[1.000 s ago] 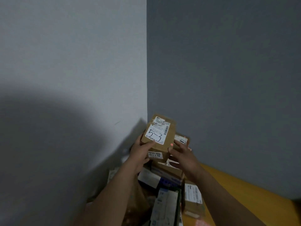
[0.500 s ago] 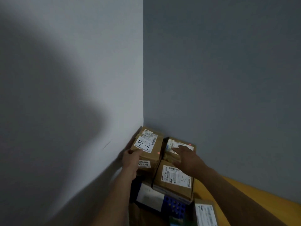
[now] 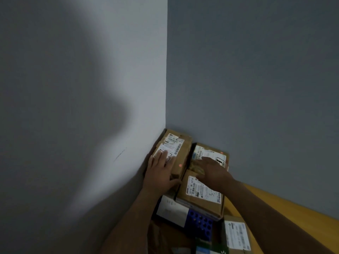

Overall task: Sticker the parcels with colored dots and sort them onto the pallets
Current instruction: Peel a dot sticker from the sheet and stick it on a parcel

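Now set down, the corner parcel (image 3: pixel 180 145) lies under the flat left hand (image 3: pixel 161 171); right hand (image 3: pixel 213 170) outspread alongside.

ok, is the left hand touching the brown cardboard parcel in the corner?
Touching. Head view: left hand lies flat on the brown cardboard parcel, fingers over its white label.

- The corner parcel (image 3: pixel 185 154) is made of brown cardboard, matt and slightly creased; white paper labels are stuck on it.
- The front parcel (image 3: pixel 200 197) is made of the same matt cardboard, with a printed paper label.
- The blue-and-white box (image 3: pixel 183 215) is seen as smooth printed card.
- The walls (image 3: pixel 256 88) are painted matt and smooth.
- The yellow surface (image 3: pixel 311 222) is seen as smooth.
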